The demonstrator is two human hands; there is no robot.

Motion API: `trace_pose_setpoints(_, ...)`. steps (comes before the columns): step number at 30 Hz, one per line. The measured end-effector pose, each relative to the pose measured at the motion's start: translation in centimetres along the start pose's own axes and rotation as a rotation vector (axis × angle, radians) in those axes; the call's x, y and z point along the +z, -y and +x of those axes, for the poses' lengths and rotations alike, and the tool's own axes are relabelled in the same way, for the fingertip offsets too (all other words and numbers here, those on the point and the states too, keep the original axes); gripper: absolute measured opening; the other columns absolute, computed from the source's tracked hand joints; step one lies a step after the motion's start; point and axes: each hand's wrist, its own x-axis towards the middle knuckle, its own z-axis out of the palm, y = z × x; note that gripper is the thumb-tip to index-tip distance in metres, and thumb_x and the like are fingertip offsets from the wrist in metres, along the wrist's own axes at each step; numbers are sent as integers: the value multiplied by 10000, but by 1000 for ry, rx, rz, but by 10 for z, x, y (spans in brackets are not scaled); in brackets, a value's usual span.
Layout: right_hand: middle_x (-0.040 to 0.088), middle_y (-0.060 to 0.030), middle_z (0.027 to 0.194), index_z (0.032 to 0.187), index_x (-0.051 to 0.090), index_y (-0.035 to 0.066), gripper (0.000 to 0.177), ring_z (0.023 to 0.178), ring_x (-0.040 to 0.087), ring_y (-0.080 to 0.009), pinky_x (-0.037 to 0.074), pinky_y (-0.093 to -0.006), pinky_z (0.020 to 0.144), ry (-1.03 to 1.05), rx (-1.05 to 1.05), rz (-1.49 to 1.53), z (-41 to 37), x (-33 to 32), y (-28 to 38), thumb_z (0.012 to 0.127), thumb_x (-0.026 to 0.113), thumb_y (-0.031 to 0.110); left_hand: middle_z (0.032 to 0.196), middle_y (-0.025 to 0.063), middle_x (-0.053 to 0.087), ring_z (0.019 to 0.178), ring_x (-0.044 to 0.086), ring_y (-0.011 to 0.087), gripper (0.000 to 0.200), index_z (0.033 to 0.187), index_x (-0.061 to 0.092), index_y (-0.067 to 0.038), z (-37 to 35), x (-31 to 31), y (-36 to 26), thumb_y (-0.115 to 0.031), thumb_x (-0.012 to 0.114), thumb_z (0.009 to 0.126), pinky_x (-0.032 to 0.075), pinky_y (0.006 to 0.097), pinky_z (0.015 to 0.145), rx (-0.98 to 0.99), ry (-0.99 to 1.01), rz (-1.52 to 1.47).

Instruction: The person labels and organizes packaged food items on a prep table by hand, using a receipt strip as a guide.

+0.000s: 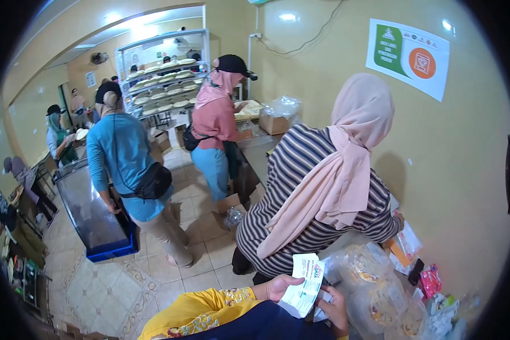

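A small stack of white printed labels (301,288), with red and green print, is between my two hands just in front of my body. My left hand (282,287) pinches its left edge with the thumb on top. My right hand (335,310) curls round the lower right edge, fingers closed on the paper; some of its fingertips are hidden. To the right of my hands, clear plastic packs (364,265) of flat round topped food, which look like pizzas, are piled on the table.
A person in a striped top (317,187) leans over the table close ahead. A pink packet (430,280) and a dark phone-like object (416,272) lie at the right. Further off are a cardboard box (273,123), a loaded rack (205,51), a steel-topped chest (90,198) and other people.
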Motion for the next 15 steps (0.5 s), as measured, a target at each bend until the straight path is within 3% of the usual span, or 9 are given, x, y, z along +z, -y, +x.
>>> trace_pose_setpoints(2, 620, -61, 930, 1027, 582, -29, 321, 797, 582, -112, 463, -235, 708, -87, -22, -86, 5, -20, -26, 725, 680, 16, 1198, 191, 523, 1096, 524, 309, 475, 1266, 415, -15, 11, -1, -7, -158, 564, 838, 396, 444, 953, -61, -38, -10)
trace_pose_setpoints(6, 631, -61, 841, 948, 608, -33, 255, 743, 584, -101, 467, -230, 673, -224, -19, -159, -9, -19, 0, 703, 671, 1, 1186, 168, 540, 1076, 540, 285, 464, 1256, 430, -13, 32, 4, -19, -154, 568, 835, 404, 425, 940, -210, -129, 27)
trace_pose_setpoints(10, 634, -54, 791, 899, 625, -26, 211, 702, 582, -100, 466, -229, 638, -394, 30, -291, -22, -28, 5, 694, 664, 8, 1213, 145, 524, 1079, 528, 302, 488, 1283, 417, -37, 45, 6, -28, -255, 533, 862, 380, 446, 951, -290, -195, 117)
trace_pose_setpoints(13, 640, -92, 843, 853, 626, 3, 195, 736, 575, -130, 465, -260, 651, -599, -136, -321, -36, -57, -17, 674, 646, 78, 1313, 202, 415, 1192, 424, 360, 551, 1321, 346, -40, 53, 26, -40, -275, 520, 854, 325, 470, 1003, -294, -98, 114)
trace_pose_setpoints(15, 631, -121, 877, 804, 611, 18, 126, 814, 583, -163, 478, -287, 676, -755, -384, -278, -44, -66, -19, 687, 597, 62, 1358, 209, 353, 1250, 349, 367, 600, 1343, 298, -51, 57, 35, -39, -303, 522, 848, 308, 475, 1018, -309, -77, 118)
